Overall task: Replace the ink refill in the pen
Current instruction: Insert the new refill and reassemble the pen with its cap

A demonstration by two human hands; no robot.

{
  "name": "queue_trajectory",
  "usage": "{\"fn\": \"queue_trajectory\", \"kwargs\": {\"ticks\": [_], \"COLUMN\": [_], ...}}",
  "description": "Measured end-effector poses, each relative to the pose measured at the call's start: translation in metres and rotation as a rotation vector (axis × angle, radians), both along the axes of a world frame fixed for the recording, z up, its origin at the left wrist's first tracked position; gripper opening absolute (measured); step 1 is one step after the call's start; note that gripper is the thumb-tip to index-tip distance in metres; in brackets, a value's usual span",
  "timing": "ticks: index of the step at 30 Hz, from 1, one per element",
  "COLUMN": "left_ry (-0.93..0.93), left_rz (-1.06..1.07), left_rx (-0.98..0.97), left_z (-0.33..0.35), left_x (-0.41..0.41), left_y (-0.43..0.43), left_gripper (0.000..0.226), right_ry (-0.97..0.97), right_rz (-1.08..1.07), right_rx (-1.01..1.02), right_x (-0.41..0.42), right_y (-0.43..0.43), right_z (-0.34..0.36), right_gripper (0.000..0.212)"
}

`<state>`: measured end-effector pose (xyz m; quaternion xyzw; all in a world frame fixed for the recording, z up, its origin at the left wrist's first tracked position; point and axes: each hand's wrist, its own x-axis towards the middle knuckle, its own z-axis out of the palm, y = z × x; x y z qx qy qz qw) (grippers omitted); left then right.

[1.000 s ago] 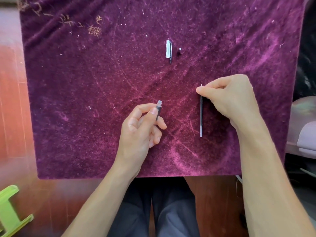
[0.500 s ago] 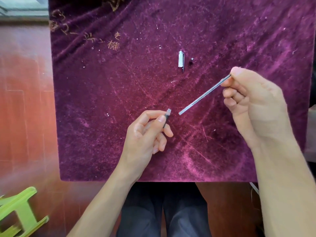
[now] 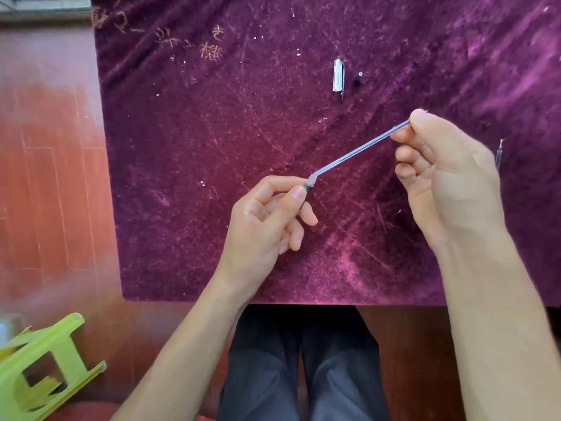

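Observation:
My left hand (image 3: pixel 267 220) grips the dark pen barrel (image 3: pixel 307 191), of which only the threaded open end shows above my thumb. My right hand (image 3: pixel 446 174) pinches the far end of a thin grey ink refill (image 3: pixel 359 148), held slanted. The refill's lower end touches the barrel's open end. A clear pen cap with a dark clip (image 3: pixel 338 75) lies on the cloth further back. A small dark pen piece (image 3: pixel 359 78) lies just right of the cap. Another thin clear refill (image 3: pixel 498 153) peeks out behind my right hand.
A purple velvet cloth (image 3: pixel 212 147) covers the table. A red-brown wooden floor (image 3: pixel 45 177) lies to the left. A lime-green plastic stool (image 3: pixel 39 369) lies tipped at the bottom left. My dark-trousered legs (image 3: pixel 303 360) are below the table's front edge.
My right hand lifted the refill off the cloth, swung it to a slant and brought its lower end to the barrel's opening. My left hand stayed put with the barrel.

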<state>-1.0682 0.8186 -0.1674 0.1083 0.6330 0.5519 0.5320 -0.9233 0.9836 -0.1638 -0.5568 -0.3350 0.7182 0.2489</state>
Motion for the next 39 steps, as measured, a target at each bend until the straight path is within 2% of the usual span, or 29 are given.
{"fn": "queue_trajectory", "kwargs": {"ticks": [11, 20, 32, 39], "left_ry": [0.109, 0.065, 0.072, 0.046], "left_rz": [-0.082, -0.073, -0.038, -0.068], "left_rx": [0.038, 0.047, -0.007, 0.034], "left_z": [-0.006, -0.008, -0.010, -0.009], "left_x": [0.000, 0.006, 0.004, 0.003], "left_y": [-0.003, -0.007, -0.007, -0.006], "left_gripper": [0.013, 0.014, 0.013, 0.013], "right_ry": [-0.047, -0.035, 0.029, 0.012], "right_rz": [0.116, 0.215, 0.258, 0.217], "right_rx": [0.157, 0.273, 0.297, 0.214], "right_x": [0.000, -0.007, -0.003, -0.009], "right_y": [0.017, 0.026, 0.018, 0.018], "right_z": [0.010, 0.014, 0.015, 0.009], "right_gripper": [0.016, 0.006, 0.006, 0.009]}}
